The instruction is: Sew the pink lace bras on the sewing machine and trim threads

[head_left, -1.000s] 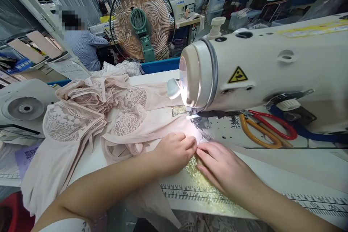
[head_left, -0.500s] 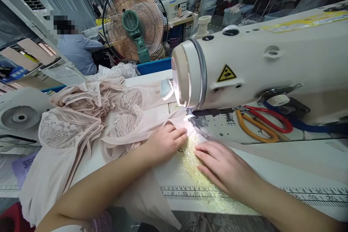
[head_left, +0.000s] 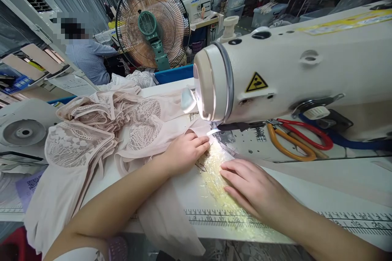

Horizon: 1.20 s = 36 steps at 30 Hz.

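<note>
A beige lace bra (head_left: 143, 132) lies left of the sewing machine (head_left: 294, 69), its edge running under the presser foot by the bright needle area. My left hand (head_left: 186, 151) is closed over that edge, fingertips pressed down just in front of the foot; the thumb is mostly hidden. To its right my right hand (head_left: 249, 183) rests with fingers stretched out over the yellowish taped patch (head_left: 214, 171) of the table, holding no garment that I can see. One beige fabric panel (head_left: 171, 220) hangs over the table's front edge beneath my left forearm.
Orange-and-red-handled scissors (head_left: 300, 140) lie by the machine base. Layered beige bras (head_left: 79, 147) are piled at the left, beside another machine head (head_left: 24, 132). A ruler strip (head_left: 220, 218) lines the front edge. Behind stand a large fan (head_left: 153, 24) and a seated person (head_left: 87, 57).
The fabric by the presser foot has moved away from me, and less of it shows past my left fingertips. My left hand has shifted slightly; my right hand is nearly still.
</note>
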### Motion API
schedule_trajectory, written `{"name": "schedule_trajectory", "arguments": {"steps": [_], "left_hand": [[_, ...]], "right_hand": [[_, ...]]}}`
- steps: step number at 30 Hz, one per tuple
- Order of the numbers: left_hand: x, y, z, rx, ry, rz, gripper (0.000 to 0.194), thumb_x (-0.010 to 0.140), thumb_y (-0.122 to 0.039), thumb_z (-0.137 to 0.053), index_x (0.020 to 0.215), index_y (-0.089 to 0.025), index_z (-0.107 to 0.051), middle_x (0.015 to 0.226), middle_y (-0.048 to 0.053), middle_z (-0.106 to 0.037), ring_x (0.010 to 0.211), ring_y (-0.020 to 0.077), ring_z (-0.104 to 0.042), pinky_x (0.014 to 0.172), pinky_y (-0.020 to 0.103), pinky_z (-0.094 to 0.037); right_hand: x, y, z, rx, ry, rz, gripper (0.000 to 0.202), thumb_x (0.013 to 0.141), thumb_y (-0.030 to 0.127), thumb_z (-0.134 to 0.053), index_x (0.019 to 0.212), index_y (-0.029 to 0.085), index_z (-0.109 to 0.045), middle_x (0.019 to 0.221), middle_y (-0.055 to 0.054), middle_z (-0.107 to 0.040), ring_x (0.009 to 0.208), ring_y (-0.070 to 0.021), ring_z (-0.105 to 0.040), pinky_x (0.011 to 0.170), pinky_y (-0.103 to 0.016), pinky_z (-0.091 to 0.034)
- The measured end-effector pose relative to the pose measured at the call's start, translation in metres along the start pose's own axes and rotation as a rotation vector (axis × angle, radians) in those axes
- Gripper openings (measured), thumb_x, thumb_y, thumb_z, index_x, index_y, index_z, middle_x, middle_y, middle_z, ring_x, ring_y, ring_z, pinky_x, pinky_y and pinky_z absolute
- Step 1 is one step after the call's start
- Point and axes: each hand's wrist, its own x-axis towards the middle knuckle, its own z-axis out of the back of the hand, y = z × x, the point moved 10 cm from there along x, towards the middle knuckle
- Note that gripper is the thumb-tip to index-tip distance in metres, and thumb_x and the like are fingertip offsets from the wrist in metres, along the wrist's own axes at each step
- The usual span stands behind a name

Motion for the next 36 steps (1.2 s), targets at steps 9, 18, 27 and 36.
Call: {"name": "schedule_trajectory", "arguments": {"steps": [9,18,27,36], "left_hand": [[0.005,0.017,-0.009,0.047,0.082,0.073,0.038,0.094,-0.017,-0.038,0.128,-0.014,-0.054,0.130,0.011,-0.058,0.100,0.0231,-0.055,0.083,0.037,-0.049],[-0.024,0.013,0.007,0.120,0.118,0.182,0.033,0.093,-0.018,-0.039,0.120,-0.013,-0.058,0.134,0.013,-0.053,0.107,0.0243,-0.055,0.083,0.038,-0.049],[-0.135,0.044,0.060,0.355,-0.019,0.595,0.046,0.088,-0.019,-0.045,0.134,-0.017,-0.048,0.137,0.020,-0.048,0.126,0.0339,-0.044,0.102,0.054,-0.035],[-0.188,0.099,0.066,-0.087,-0.003,0.919,0.032,0.087,-0.024,-0.038,0.105,-0.014,-0.062,0.095,0.009,-0.066,0.092,0.0233,-0.062,0.081,0.033,-0.048]], "right_hand": [[0.001,-0.003,-0.001,0.012,0.002,0.006,0.022,0.091,0.018,-0.043,0.103,0.015,-0.061,0.104,-0.012,-0.062,0.100,-0.0238,-0.056,0.087,-0.042,-0.049],[0.005,0.095,0.017,0.245,-0.102,0.107,0.016,0.088,0.024,-0.051,0.102,0.018,-0.058,0.100,-0.007,-0.067,0.090,-0.0204,-0.058,0.083,-0.037,-0.047],[0.025,0.151,-0.069,0.080,0.067,0.006,0.017,0.078,0.006,-0.055,0.091,0.015,-0.061,0.078,-0.008,-0.061,0.072,-0.0221,-0.056,0.064,-0.036,-0.042],[0.007,0.108,-0.013,0.451,0.232,0.014,0.023,0.076,0.004,-0.042,0.078,0.023,-0.055,0.077,0.000,-0.062,0.066,-0.0126,-0.058,0.058,-0.022,-0.047]]}}
